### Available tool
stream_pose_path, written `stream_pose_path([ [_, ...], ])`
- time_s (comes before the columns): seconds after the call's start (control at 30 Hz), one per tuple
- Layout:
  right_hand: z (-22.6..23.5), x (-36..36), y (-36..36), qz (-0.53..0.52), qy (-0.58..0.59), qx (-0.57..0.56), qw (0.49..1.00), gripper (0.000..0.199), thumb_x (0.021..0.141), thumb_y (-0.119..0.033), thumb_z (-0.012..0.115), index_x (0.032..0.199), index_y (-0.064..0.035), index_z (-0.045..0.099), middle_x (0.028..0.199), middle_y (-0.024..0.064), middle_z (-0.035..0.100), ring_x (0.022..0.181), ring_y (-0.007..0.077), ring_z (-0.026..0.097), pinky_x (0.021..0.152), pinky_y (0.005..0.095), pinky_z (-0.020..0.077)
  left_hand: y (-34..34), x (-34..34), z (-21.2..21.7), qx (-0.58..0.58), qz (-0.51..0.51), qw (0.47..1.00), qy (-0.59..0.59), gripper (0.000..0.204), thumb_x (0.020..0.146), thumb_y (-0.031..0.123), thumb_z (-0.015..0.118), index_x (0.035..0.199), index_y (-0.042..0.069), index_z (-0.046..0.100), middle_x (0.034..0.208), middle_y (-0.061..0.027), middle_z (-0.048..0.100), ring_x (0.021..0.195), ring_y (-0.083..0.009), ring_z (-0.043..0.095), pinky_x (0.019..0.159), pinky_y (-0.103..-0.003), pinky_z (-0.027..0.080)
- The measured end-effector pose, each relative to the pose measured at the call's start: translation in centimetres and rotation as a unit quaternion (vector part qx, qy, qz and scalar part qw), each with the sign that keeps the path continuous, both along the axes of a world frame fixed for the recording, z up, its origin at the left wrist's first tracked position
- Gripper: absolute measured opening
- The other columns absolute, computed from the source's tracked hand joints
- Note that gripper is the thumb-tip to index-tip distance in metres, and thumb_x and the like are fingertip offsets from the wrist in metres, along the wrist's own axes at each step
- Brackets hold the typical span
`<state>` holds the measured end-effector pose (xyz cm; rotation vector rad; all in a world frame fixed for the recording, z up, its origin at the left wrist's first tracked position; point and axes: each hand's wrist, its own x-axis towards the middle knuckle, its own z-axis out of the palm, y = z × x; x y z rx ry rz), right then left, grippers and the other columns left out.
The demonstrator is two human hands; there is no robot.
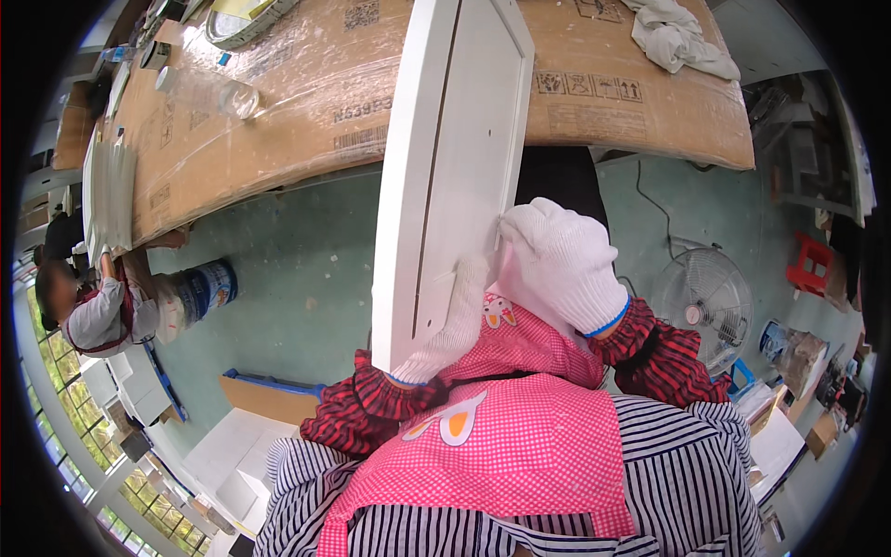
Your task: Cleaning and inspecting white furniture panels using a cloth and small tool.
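A long white panel point(473, 139) with a raised border and a dark narrow groove stands tilted in front of me, its far part over the table. My left hand point(453, 325), in a white knitted glove, grips its near end, with the fingers lying along the panel's face. At the panel's right edge is my right hand point(561, 260), also gloved, with its fingers curled closed. Pale pinkish material point(512, 283) shows just under that hand; whether it is held I cannot make out.
A cardboard-covered table point(306, 130) carries a clear plastic container point(239, 98) and a white cloth point(682, 42). To the right are a floor fan point(705, 311) and a red stool point(810, 265). At far left, another person point(102, 311) works near a blue bucket point(209, 286).
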<state>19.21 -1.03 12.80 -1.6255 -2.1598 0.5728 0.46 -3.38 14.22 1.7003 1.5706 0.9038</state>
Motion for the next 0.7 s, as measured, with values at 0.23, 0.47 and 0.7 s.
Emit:
stream_pose_path([
  [0.23,0.3,-1.4,-2.1,0.007,-0.031,-0.08,0.996,0.019,0.081,-0.018,0.072,0.093,-0.0056,0.064,0.09,0.0142,0.066,0.073,0.032,0.07,0.061,0.0435,0.0573,-0.3,-0.3,-1.7,0.042,-0.032,0.999,-0.011,0.017,0.093,0.013,0.072,0.105,0.0,0.074,0.085,-0.0156,0.075,0.07,-0.0314,0.075,0.06,-0.039,0.058],
  [0.47,-1.8,2.2,0.4,-0.119,0.514,-0.462,0.713,0.035,0.108,-0.032,0.058,0.096,-0.0005,0.067,0.059,-0.0015,0.053,0.043,0.0083,0.045,0.041,0.0227,0.0367,0.4,0.4,2.0,-0.019,-0.077,0.996,0.047,0.021,0.1,0.012,0.067,0.112,-0.005,0.072,0.101,-0.0155,0.076,0.087,-0.0252,0.075,0.076,-0.035,0.06],
  [0.7,-5.9,5.1,-2.0,-0.28,0.628,-0.427,0.587,0.023,0.105,-0.024,0.06,0.109,-0.0021,0.065,0.072,0.0005,0.058,0.057,0.0098,0.055,0.048,0.0251,0.044,-0.1,-0.7,4.5,-0.028,-0.067,0.997,-0.019,0.027,0.088,0.004,0.074,0.114,-0.004,0.072,0.099,-0.0132,0.077,0.086,-0.0194,0.076,0.075,-0.032,0.061],
])
